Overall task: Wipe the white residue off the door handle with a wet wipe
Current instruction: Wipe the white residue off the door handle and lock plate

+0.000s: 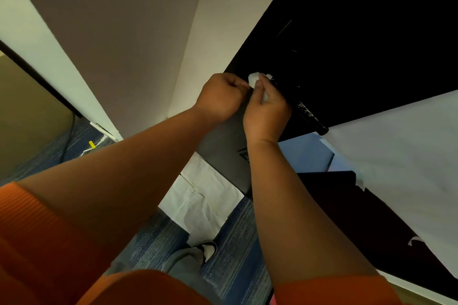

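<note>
Orange sleeves (37,242) fill the frame from 6 to 8 o'clock, both bare forearms reaching up toward the centre; just above centre the two hands meet, touching; the right hand (266,109) grips the white wet wipe (254,79), thumb pressed on it, against the upper end of the black door handle (307,111); the left hand (220,96) is curled at the wipe's edge, though whether it pinches it I cannot tell; the handle runs toward 4 o'clock, flecked with white residue; the black door (347,32) spreads toward 1 o'clock; blue carpet (235,255) lies at 6 o'clock.
</note>
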Motion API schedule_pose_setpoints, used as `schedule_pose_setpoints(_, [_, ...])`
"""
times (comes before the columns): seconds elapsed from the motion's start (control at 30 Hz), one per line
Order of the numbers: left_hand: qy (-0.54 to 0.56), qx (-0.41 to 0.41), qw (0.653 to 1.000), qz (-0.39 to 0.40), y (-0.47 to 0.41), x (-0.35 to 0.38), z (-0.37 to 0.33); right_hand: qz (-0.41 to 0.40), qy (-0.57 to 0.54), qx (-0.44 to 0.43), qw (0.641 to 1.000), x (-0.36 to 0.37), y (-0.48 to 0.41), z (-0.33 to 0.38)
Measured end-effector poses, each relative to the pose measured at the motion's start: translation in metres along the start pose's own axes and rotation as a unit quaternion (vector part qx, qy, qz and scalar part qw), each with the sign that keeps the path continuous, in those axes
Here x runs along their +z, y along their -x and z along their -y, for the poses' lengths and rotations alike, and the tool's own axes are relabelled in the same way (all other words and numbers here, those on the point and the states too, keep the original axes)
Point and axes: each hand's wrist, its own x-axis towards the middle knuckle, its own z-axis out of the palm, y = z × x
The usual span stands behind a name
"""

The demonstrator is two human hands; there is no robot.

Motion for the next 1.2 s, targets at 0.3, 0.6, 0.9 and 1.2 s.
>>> schedule_pose_setpoints(0.3, [-0.01, -0.002, 1.0, -0.007, 0.007, 0.003, 0.002, -0.015, -0.002, -0.008, 1.0, -0.01, 0.007, -0.008])
schedule_pose_setpoints(0.6, [0.007, -0.007, 1.0, -0.006, 0.013, 0.005, -0.001, -0.015, -0.071, 0.11, 0.991, -0.01, 0.006, 0.001])
schedule_pose_setpoints(0.9, [0.002, -0.002, 1.0, -0.017, 0.014, -0.004, -0.002, -0.014, -0.065, 0.102, 0.993, 0.002, 0.004, 0.01])
schedule_pose_setpoints(1.2, [-0.004, -0.017, 1.0, -0.014, 0.01, -0.004, -0.006, -0.01, -0.419, 0.431, 0.799, 0.006, 0.01, -0.005])
